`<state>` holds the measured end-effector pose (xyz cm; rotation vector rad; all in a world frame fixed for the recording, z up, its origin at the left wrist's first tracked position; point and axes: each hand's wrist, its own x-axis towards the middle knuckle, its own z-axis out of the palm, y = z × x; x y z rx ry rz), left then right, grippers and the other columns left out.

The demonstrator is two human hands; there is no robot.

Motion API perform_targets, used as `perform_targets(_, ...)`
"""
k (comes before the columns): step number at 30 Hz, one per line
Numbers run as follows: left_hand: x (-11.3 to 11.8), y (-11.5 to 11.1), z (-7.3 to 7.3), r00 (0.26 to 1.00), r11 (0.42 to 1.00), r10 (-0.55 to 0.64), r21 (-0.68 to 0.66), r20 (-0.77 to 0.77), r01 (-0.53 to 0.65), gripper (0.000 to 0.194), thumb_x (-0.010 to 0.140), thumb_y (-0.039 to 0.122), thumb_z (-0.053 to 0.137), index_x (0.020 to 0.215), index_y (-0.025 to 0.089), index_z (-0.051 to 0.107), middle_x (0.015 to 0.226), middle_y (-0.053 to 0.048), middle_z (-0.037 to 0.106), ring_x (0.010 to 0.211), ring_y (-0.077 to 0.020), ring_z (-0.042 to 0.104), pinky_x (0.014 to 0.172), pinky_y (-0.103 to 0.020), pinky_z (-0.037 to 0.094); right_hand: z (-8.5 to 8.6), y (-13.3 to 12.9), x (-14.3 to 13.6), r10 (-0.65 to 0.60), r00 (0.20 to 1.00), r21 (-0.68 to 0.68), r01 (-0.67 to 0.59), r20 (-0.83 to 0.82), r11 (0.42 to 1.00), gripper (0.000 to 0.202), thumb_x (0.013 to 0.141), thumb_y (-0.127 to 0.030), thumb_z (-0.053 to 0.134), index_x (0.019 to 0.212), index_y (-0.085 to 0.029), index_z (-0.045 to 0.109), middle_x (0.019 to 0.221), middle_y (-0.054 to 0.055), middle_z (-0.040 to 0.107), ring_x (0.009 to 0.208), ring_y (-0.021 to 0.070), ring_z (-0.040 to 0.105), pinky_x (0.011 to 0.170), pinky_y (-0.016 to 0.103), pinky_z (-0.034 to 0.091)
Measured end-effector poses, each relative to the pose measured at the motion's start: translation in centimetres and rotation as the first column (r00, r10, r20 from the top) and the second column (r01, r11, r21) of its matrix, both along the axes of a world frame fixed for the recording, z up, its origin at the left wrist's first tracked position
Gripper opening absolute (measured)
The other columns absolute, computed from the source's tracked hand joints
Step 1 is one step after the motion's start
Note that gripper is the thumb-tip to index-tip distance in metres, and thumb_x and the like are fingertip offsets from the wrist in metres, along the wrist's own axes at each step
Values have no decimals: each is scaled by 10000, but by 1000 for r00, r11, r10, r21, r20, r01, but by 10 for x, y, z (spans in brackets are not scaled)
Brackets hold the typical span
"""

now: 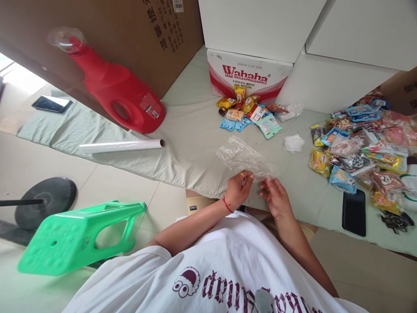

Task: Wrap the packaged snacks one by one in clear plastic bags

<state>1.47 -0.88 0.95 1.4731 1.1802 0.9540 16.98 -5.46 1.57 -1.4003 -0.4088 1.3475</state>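
A clear plastic bag (243,154) lies spread toward the back from my two hands, crinkled and see-through. My left hand (240,188), with a red string at the wrist, pinches the bag's near edge between thumb and fingers. Close beside it, my right hand (275,195) has its thumb and fingertips closed on the same edge, a little further right. Beyond the bag sits a small pile of wrapped snacks (235,114), with a green packet (269,126) at its front. A crumpled white plastic bag (293,143) rests to the right of the clear one.
A larger heap of packaged snacks (358,148) covers the right side, with a black phone (354,213) and keys (395,221) in front. The Wahaba-style water carton (249,76) stands behind. Leftward are a red jug (124,93), a white roll (122,146) and a green stool (65,239).
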Motion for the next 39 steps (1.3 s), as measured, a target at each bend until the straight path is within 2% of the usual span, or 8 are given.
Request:
perform_targets(8,-28,-10,-18,999,998,40,-58,-4,-40,214,1001,380,550,985,198,660,1143,-104,754,1040,-215,725,919,-374,585,4,19,3,-30,999,117,26,27,993,405,620,-439,946,822,-231,663,764,-35,592,592,76,430,520,212,385)
perform_targets(11,-34,-14,-15,992,978,91,193,-85,-73,266,988,431,585,1112,195,596,1276,-162,660,1201,-262,656,1001,-455,558,3,15,0,-22,992,155,3,121,988,338,701,-457,902,855,-234,699,802,-19,614,633,87,464,543,215,387)
perform_targets(14,-27,-18,0,984,869,114,494,-140,-30,626,908,615,679,1331,191,497,1382,-209,555,1411,-344,499,1130,-559,464,5,9,-6,-6,946,184,-57,324,981,267,809,-473,815,901,-243,717,841,-7,654,674,110,513,611,243,434)
perform_targets(17,-14,-17,15,970,809,132,587,-204,13,790,822,719,719,1364,188,498,1372,-210,561,1433,-379,460,1159,-583,420,12,4,-11,44,840,180,-167,541,970,222,861,-460,762,908,-246,728,885,15,700,751,154,591,721,291,491)
perform_targets(22,-6,-3,15,985,943,80,331,-151,-26,247,986,453,599,935,215,645,968,-94,696,1027,-251,651,960,-447,522,12,0,-11,56,767,215,-248,640,945,168,895,-432,737,936,-270,747,929,29,723,816,181,631,782,320,513)
perform_targets(28,-23,10,4,969,970,206,-158,135,-184,249,952,444,599,881,207,625,892,-39,692,863,-170,651,773,-302,547,-6,-6,12,45,908,142,-114,416,983,299,826,-510,796,963,-255,720,883,12,679,715,139,553,649,266,483)
perform_targets(34,-24,1,3,970,982,90,-180,228,-49,191,893,386,659,889,198,622,1077,-88,744,1031,-197,689,841,-318,567,-8,7,18,44,874,173,-145,483,974,754,732,-550,869,1383,-298,583,1299,86,654,1161,206,605,937,329,532)
perform_targets(39,-27,-3,3,894,970,65,-240,442,48,204,835,349,733,867,206,592,1147,-99,763,1152,-245,704,966,-434,587,-20,40,9,266,811,16,-321,521,947,464,733,-545,839,1056,-228,736,876,24,695,758,157,596,687,281,491)
